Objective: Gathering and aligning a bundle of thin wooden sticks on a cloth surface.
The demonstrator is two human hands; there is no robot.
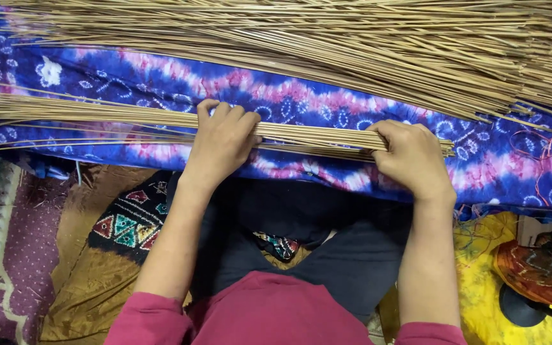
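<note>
- A narrow bundle of thin tan sticks (314,135) is laid lengthwise across a blue, pink and white tie-dyed cloth (161,80), its right end squared off just past the right hand.
- The left hand (222,142) is pressed down on the bundle near its middle, fingers curled over the far side of the sticks, so the bundle is gripped.
- The right hand (413,156) is closed around the bundle near its right end, fingertips tucked over the top of the sticks.
- To the left of the left hand, the bundle is seen to fan out slightly, with a few loose sticks lying just below it on the cloth.
- A far larger heap of the same sticks (365,45) is spread across the upper part of the cloth, well apart from the hands.
- Thin red threads (547,148) are tangled on the cloth at the right edge.
- Below the cloth, dark trousers (301,217) and maroon sleeves (142,322) are visible, with a patterned mat (7,268) at the left and yellow fabric (480,268) at the right.
</note>
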